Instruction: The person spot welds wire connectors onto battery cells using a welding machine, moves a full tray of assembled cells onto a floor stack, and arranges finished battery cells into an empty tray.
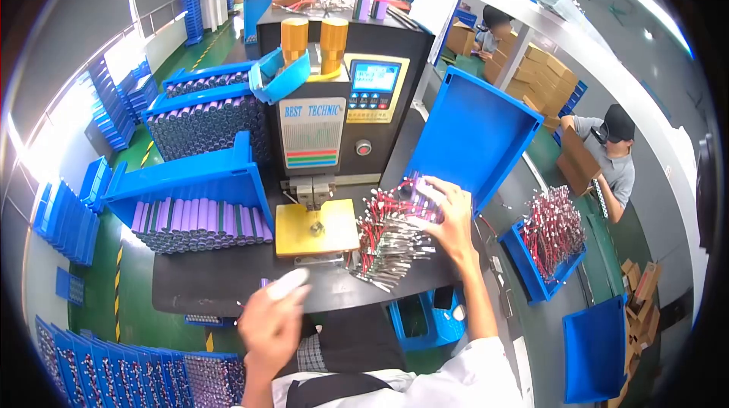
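Note:
My left hand (272,328), blurred by motion, is closed low in front of the table edge, with white covers on its fingertips. A small purple end of what looks like a battery cell (264,283) peeks out behind those fingers. To the right of the welding machine (313,131), my right hand (449,218) closes around a purple battery cell (420,197), partly hidden and smeared. Under and beside it lies a heap of red and white wire leads (387,245) with metal ends. The machine's yellow work plate (315,229) sits between my hands.
A blue tray of purple cells (201,218) leans left of the machine, below stacked trays (205,131). A tilted blue bin (474,138) stands behind my right hand. Farther right are a wire-filled bin (543,245) and a person holding cardboard (607,161). A blue stool (429,324) is below the table.

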